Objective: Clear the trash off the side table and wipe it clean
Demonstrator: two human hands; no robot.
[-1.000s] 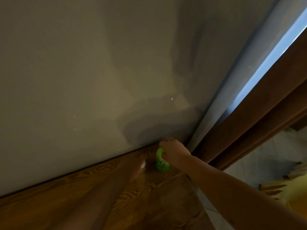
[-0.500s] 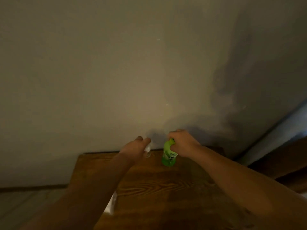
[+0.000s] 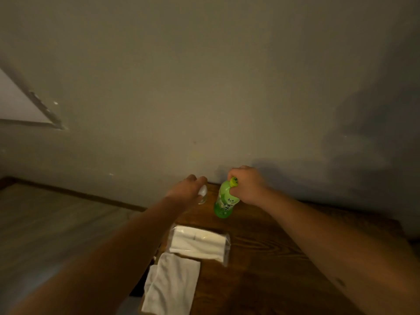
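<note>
Head view: right hand (image 3: 246,186) grips the green bottle (image 3: 225,201) at its neck, far on the table (image 3: 284,258). Left hand (image 3: 187,189) closes on a clear object (image 3: 202,194) beside it. Clearing seems barely begun; tissue pack (image 3: 198,243) and cloth (image 3: 172,285) lie near, wiping undone.

Dim rm: plain grey-beige wall (image 3: 204,76), wood-look floor (image 3: 45,223) w/ dark baseboard (image 3: 91,196), maybe a window (image 3: 16,103) upper left.

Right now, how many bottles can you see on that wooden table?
2. A green bottle stands near the wall, gripped at its neck by the right hand. A small clear bottle stands just left of it, mostly hidden behind the left hand.
</note>
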